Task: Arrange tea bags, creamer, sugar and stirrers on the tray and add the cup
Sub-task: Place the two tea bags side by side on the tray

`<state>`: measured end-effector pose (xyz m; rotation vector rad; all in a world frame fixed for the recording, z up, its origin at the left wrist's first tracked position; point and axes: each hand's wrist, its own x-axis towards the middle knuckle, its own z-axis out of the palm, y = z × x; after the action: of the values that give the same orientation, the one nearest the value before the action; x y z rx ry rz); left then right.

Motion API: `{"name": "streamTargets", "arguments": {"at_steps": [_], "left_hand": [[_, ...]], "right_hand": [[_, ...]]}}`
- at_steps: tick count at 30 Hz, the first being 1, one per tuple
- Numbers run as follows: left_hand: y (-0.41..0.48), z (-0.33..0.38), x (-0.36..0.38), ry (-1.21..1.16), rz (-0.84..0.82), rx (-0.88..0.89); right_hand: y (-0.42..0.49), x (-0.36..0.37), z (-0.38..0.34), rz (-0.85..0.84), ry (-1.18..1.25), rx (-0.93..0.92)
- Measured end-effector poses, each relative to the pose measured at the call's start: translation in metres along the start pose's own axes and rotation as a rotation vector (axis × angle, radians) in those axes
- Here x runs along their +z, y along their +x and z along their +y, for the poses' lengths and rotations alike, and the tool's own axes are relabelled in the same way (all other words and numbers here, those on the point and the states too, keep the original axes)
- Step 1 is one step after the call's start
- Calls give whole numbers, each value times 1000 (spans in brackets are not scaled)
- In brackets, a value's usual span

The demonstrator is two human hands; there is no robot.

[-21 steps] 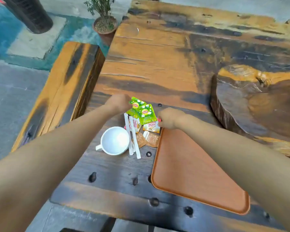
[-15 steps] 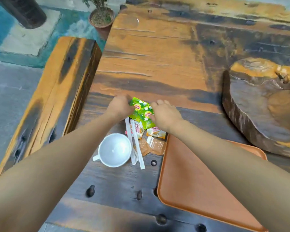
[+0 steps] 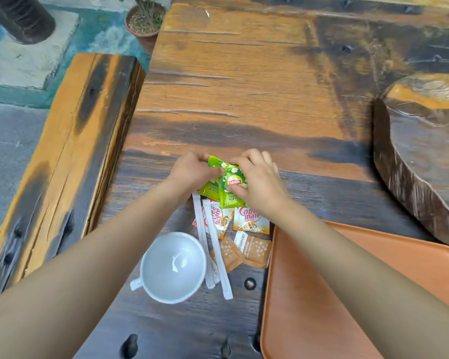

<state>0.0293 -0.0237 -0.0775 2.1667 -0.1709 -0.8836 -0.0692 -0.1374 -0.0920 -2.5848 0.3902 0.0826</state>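
Green tea bag packets point(image 3: 228, 183) lie on the dark wooden table, and both hands pinch them. My left hand point(image 3: 192, 169) grips their left side and my right hand point(image 3: 257, 180) covers the right side, thumb on the top packet. Below them lie two creamer sachets point(image 3: 249, 221), two brown sugar packets point(image 3: 252, 251) and white wrapped stirrers point(image 3: 218, 252). A white empty cup point(image 3: 174, 266) stands left of the stirrers. The orange tray point(image 3: 322, 294) sits to the right with nothing visible on it.
A thick round wooden slab point(image 3: 420, 156) rests on the table at the right, beyond the tray. A wooden bench point(image 3: 70, 141) runs along the table's left side. A potted plant point(image 3: 145, 19) stands on the floor beyond.
My right hand has moved left from the tray's corner onto the green tea bags and closed on them. The left hand has stayed on them. The view has shifted closer.
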Motion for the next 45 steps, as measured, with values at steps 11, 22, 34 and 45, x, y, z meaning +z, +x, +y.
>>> {"name": "streamTargets", "arguments": {"at_steps": [11,22,34,45], "left_hand": [[-27,37,-2,-285,-58,198],[-99,39,72,-644,-68,65],[-139,-8,81,-505,150,32],[-154,-12,95,-634,41,-61]], "right_hand": [[0,-26,5,45,419,109],[-89,-66,38,153,1044,378],[-169,-26,69,265,215,385],[-185,-15,74,137,98,172]]}}
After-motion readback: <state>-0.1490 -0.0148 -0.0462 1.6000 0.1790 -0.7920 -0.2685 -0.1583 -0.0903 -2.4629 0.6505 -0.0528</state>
